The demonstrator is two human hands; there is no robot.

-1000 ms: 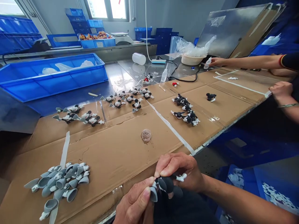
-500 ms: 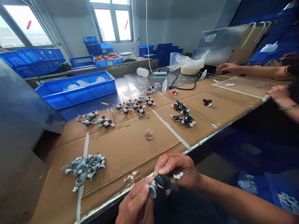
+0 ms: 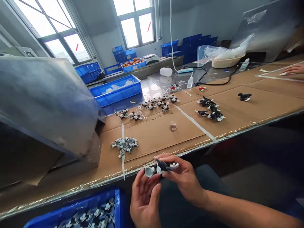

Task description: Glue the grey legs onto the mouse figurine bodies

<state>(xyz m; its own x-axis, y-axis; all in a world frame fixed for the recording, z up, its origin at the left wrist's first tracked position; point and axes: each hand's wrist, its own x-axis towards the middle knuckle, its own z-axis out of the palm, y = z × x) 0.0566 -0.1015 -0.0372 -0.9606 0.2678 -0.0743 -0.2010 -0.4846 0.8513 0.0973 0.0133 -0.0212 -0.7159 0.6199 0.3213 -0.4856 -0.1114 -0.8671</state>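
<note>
Head view, six o'clock, below the table edge: your right hand (image 3: pixel 185 179) pinches a black-and-white figurine (image 3: pixel 161 167), your left hand (image 3: pixel 144 199) spread just beneath its grey cone-shaped piece (image 3: pixel 149 172). You're on that joint; it looks to need firm seating.

The head-worn camera looks forward and down from just above the person's two bare hands (image 3: pixel 163 183), across a long brown cardboard-covered bench (image 3: pixel 154 136) toward bright far windows (image 3: pixel 135 25).

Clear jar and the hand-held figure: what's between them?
Head view: brown cardboard and the table's metal edge lie between the clear jar and the black figure.
</note>
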